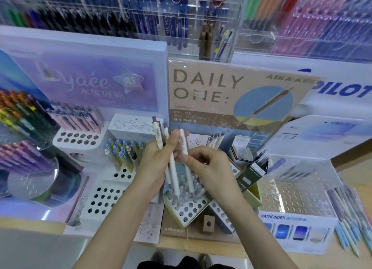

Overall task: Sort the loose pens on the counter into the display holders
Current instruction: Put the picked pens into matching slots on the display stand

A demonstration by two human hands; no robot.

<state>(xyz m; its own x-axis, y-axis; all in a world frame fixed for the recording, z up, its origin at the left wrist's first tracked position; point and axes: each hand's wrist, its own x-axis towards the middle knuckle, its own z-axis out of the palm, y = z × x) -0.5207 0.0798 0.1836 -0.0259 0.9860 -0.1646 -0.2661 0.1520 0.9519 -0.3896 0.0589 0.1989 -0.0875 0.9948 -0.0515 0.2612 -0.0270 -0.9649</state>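
Gripping a bundle of white gel pens (160,136) upright, grey clickers up, the left hand (155,164) seems to act as a store, fingers curled round the barrels so the other hand can draw from it. The right hand (207,168) pinches a single white pen (174,174) at mid-barrel between thumb and fingertips. The pen's point aims down at the square punched holder (186,221) directly below, in front of the DAILY ONE card (221,91). The holder's far holes are already filled with grey-topped pens and its near holes are free, which suits a drop from above. Blur smears both hands, so I cannot tell which hole is meant, nor whether the left fingers also touch this pen. Its tip is lost among the standing pens. More loose pastel pens (346,232) lie on the counter at the near right, blurred and partly cut off.
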